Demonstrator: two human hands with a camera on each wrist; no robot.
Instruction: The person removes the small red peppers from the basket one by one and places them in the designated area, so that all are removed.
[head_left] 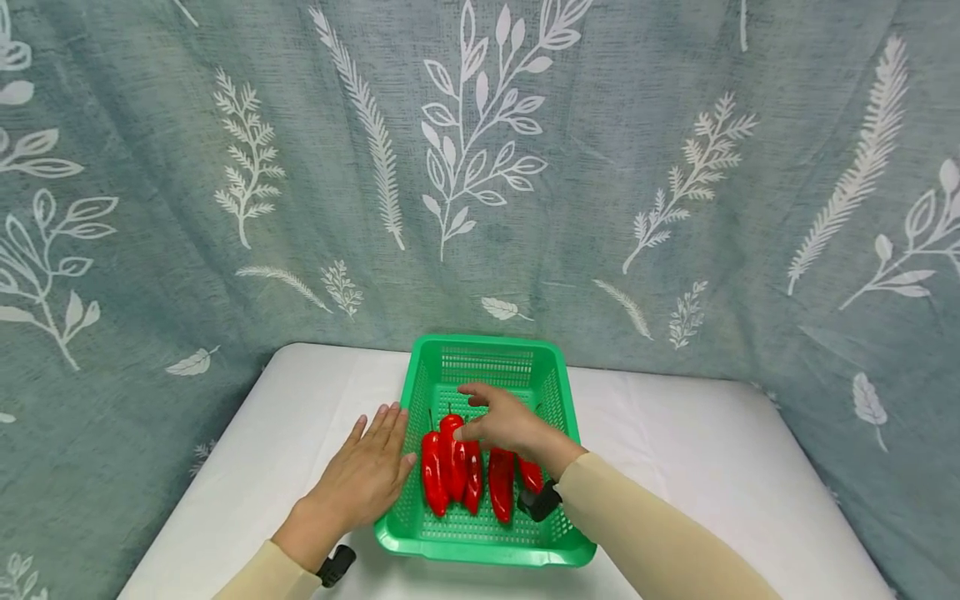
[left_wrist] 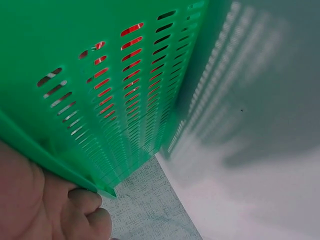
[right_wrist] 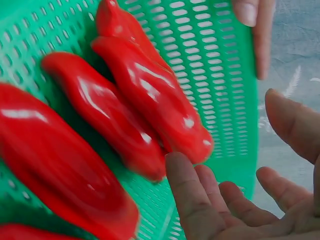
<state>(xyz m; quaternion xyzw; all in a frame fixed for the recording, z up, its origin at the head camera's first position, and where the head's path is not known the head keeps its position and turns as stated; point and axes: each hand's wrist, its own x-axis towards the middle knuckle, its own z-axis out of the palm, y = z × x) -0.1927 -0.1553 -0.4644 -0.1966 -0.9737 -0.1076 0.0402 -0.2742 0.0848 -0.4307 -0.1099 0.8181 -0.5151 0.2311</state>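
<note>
Several long, glossy red peppers [head_left: 433, 473] lie side by side in a green plastic basket [head_left: 487, 552], their thin stems toward the far end. My left hand [head_left: 367, 477] rests with straight fingers on the basket's left rim. In the left wrist view the palm lies against that rim, beside the slotted wall [left_wrist: 145, 95]. Over the peppers hovers my right hand [head_left: 510, 425], its fingers spread and loosely bent, gripping nothing. In the right wrist view a fingertip is close to the end of one pepper [right_wrist: 155, 95]; whether they touch, I cannot tell.
The basket stands on a table with a white cover [head_left: 660, 433]. Behind and around the table hangs a grey-green cloth [head_left: 570, 233] with white leaf prints. Each wrist wears a small black camera, the left one [head_left: 337, 566] near the basket's front corner.
</note>
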